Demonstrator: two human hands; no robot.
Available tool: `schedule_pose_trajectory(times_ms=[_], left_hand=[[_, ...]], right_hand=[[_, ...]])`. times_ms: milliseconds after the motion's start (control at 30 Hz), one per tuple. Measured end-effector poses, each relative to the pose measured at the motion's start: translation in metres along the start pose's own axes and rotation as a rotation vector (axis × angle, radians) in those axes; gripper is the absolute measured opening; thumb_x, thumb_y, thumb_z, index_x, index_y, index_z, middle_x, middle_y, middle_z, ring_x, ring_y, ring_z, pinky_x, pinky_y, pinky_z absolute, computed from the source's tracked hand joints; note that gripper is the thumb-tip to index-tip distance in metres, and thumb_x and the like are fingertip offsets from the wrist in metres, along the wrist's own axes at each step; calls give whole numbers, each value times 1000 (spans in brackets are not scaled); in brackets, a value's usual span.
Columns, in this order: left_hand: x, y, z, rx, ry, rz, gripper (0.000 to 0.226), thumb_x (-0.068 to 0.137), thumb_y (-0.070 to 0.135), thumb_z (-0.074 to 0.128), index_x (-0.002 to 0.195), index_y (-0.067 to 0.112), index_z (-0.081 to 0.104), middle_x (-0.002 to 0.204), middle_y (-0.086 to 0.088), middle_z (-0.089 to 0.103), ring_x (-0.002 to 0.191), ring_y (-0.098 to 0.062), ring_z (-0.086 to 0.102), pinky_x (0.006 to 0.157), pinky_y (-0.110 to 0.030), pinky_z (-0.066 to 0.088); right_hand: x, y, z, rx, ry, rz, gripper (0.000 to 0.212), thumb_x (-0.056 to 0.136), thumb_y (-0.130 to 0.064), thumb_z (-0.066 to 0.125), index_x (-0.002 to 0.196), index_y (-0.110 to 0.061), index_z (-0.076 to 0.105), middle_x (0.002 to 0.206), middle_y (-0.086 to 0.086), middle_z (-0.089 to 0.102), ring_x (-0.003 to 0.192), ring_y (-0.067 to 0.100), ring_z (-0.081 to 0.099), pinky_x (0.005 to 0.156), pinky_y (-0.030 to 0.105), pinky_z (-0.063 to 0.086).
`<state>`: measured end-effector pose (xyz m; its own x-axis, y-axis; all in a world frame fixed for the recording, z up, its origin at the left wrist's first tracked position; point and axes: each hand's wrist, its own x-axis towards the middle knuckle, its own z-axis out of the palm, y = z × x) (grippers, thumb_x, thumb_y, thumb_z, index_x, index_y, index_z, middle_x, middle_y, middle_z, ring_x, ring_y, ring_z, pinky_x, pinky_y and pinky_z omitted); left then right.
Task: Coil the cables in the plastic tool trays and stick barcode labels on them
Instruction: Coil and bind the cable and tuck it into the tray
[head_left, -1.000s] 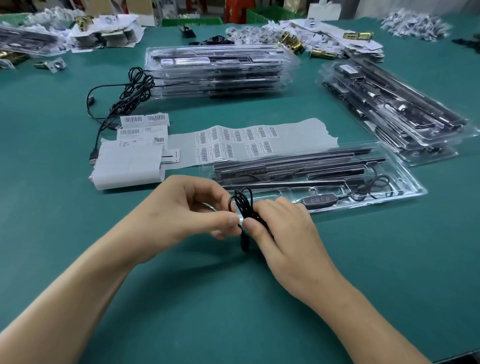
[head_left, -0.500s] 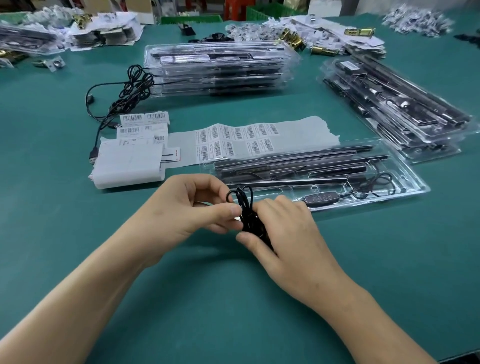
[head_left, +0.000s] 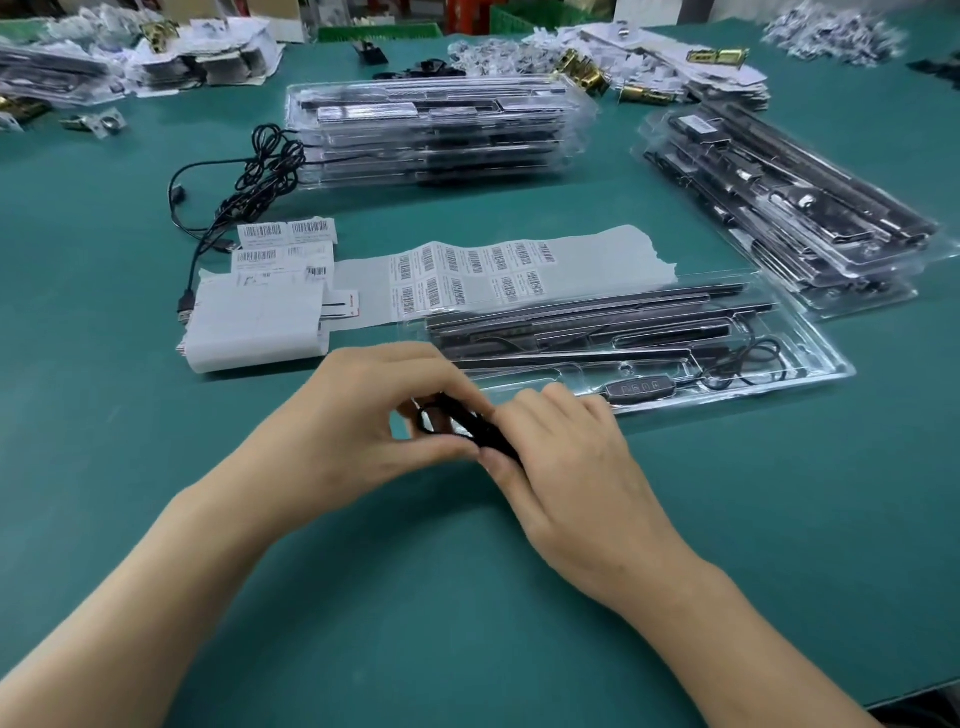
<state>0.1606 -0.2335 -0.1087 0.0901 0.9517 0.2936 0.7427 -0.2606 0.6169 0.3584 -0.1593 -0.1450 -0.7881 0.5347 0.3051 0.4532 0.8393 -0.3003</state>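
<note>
A small black coiled cable (head_left: 457, 423) sits between both hands just above the green table. My left hand (head_left: 363, 421) pinches its left end, fingers curled over it. My right hand (head_left: 566, 467) grips the bundle from the right, hiding most of it. Right behind the hands lies a clear plastic tool tray (head_left: 810, 353) holding long black strips, a black controller (head_left: 636, 388) and a loose loop of cable. A sheet of barcode labels (head_left: 467, 275) lies behind the tray's left end.
A white label roll (head_left: 254, 327) and loose label sheets lie at left. Tangled black USB cables (head_left: 260, 171) spread behind them. A stack of filled trays (head_left: 436, 130) stands at the back, another stack (head_left: 789, 208) at right. Brass hardware and paper litter the far edge.
The cable bundle has tipped from upright to lying slanted between the hands. My right hand has closed further over it, and both hands have shifted slightly toward the tray.
</note>
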Motion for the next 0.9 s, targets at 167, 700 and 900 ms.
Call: schedule_pose_trajectory(times_ms=[167,700,900], left_hand=[[-3,1,-7,106,-27,-43,14,80,34,83,90,33,74,80,16,68,76,-9,66,64,-10,39],[-42,22,17,250,-15,-219,19,84,40,81,84,30,66,98,19,60,70,5,52,65,-18,45],[-47,42,29,455,131,-314,16,85,46,74,79,34,66,86,20,65,68,-7,59,50,-33,50]], right_hand=[[0,1,0,5,44,-39,23,98,-36,56,105,-18,68,90,-7,59,87,20,53,80,36,40],[-18,11,-6,14,104,-109,14,96,-29,68,100,-23,80,75,-2,56,74,21,57,63,40,48],[-15,4,-10,159,18,20,10,96,-31,71,99,-27,79,77,-7,58,80,16,58,71,39,50]])
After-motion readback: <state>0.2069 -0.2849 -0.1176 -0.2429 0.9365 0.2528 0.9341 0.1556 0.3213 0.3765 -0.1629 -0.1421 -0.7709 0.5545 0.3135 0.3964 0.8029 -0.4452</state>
